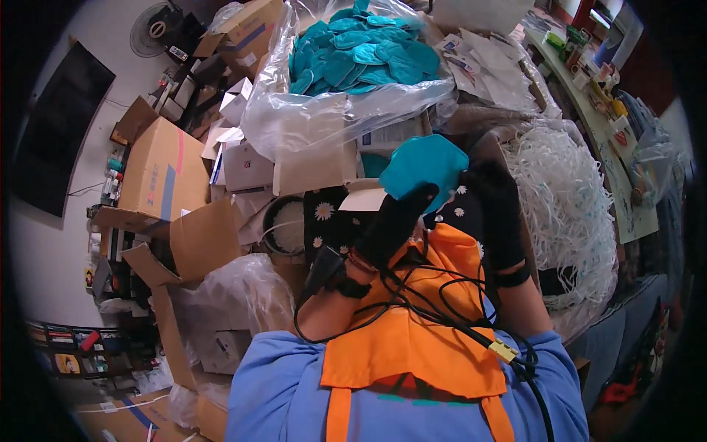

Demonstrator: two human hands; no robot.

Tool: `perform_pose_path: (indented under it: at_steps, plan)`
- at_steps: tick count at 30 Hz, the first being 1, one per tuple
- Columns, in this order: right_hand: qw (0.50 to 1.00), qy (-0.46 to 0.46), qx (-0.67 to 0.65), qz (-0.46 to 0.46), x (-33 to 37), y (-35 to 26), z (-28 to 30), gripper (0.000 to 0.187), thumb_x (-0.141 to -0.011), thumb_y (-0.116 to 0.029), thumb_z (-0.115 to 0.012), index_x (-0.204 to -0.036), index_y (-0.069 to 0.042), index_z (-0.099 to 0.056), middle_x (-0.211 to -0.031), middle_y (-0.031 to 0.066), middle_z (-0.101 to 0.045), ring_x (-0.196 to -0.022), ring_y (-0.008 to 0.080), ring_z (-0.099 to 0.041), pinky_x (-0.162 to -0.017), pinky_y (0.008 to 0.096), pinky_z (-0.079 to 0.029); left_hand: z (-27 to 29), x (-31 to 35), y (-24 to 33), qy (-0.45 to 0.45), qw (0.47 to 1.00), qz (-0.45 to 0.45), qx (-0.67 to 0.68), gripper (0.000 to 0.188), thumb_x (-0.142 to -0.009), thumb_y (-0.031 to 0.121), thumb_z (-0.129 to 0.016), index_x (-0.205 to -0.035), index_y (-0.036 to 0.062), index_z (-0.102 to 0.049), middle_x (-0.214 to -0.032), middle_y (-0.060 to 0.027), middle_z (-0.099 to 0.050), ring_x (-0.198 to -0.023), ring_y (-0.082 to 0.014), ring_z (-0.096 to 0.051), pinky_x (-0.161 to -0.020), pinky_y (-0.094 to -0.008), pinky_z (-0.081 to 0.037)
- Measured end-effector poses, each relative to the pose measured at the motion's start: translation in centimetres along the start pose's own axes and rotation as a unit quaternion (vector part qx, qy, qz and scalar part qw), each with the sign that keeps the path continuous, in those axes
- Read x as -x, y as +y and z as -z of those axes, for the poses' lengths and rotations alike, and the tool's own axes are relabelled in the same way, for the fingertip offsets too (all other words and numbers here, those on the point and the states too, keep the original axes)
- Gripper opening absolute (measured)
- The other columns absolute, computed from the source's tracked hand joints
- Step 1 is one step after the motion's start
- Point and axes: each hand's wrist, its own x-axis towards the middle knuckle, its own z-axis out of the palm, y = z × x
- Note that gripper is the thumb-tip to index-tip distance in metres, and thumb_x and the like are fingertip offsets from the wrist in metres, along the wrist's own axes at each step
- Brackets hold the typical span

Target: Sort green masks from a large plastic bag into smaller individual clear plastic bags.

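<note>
A flat teal piece (423, 166) with angled corners, like a folded cloth mask or pad, is held up in front of me. My left hand (394, 228), in a black glove, grips its lower edge with the thumb lying across the face. At the right edge of the piece is my right hand (497, 210), also in a black glove. Its fingers are dark and merge together, so I cannot tell whether they pinch the edge. Beyond the held piece, a plastic-lined box (294, 121) bears a heap of similar teal pieces (361, 51).
To the right stands a lined container of tangled white strips (563, 214). Open cardboard boxes (151, 173) and clear plastic (243, 295) crowd the left. A round bin (286, 221) stands near my left hand. Black cables (412, 291) hang over my orange apron (412, 346).
</note>
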Motion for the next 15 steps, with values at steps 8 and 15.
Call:
perform_pose_path:
  at_steps: [8,15]
  plan:
    - [0.993,0.004,-0.115,0.005,0.4,-1.5,-1.7,0.026,-0.084,-0.005,-0.067,-0.109,-0.003,-0.062,-0.1,0.0046,-0.063,-0.088,0.0138,-0.058,-0.079,0.0276,-0.047,0.2,0.1,2.6,0.005,0.962,0.041,0.271,0.031,-0.098,0.034,-0.052,-0.115,0.0087,-0.059,-0.098,-0.0018,-0.064,-0.081,-0.0098,-0.06,-0.07,-0.0242,-0.049]
    - [0.958,-0.172,0.194,0.125,0.1,1.3,-1.4,0.03,-0.083,-0.016,-0.068,-0.109,-0.002,-0.061,-0.1,0.0068,-0.062,-0.09,0.0207,-0.059,-0.08,0.0299,-0.049,0.1,-0.2,1.9,0.01,0.967,-0.004,0.256,0.038,-0.098,0.029,-0.054,-0.127,0.0042,-0.052,-0.114,-0.0066,-0.059,-0.094,-0.0158,-0.059,-0.079,-0.0302,-0.052]
